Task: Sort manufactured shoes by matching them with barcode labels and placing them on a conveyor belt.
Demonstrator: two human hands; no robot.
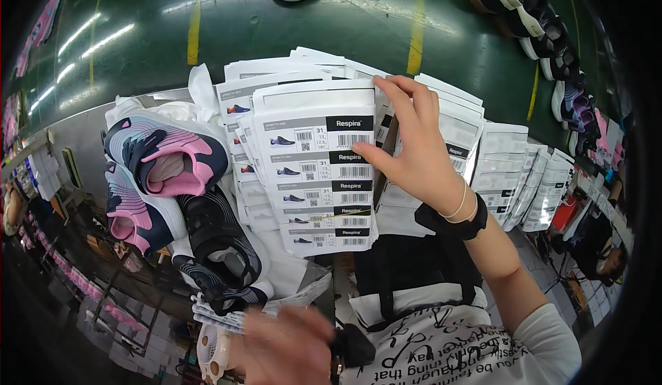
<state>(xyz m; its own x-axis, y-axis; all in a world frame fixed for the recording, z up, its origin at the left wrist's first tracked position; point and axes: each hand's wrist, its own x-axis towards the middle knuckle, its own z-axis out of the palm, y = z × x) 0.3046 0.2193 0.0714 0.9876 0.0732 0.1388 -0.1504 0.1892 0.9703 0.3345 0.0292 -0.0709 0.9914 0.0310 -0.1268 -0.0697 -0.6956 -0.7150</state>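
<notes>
White labels (317, 199) stood in a stack at the centre of the frame, printed faces showing in rows; a thin yellowish line, perhaps a band (331, 215), crossed them low down. The right hand (410, 137), half open, rested on the stack, thumb on its face and forefinger at its upper right corner, not closed around it. The left hand (286, 343), blurred at the lower edge, was apart from the labels; its opening and any hold could not be told. Further stacks (500, 154) lay behind and to the right. Pink-trimmed shoes (207, 154) and black shoes (205, 223) occupied the left of the frame, beside the labels. Progress, as judged: gathering into stacks appeared done, whereas handling of the central stack appeared unfinished. No label could be made out on these shoes; how many labels remained to be handled could not be determined.
</notes>
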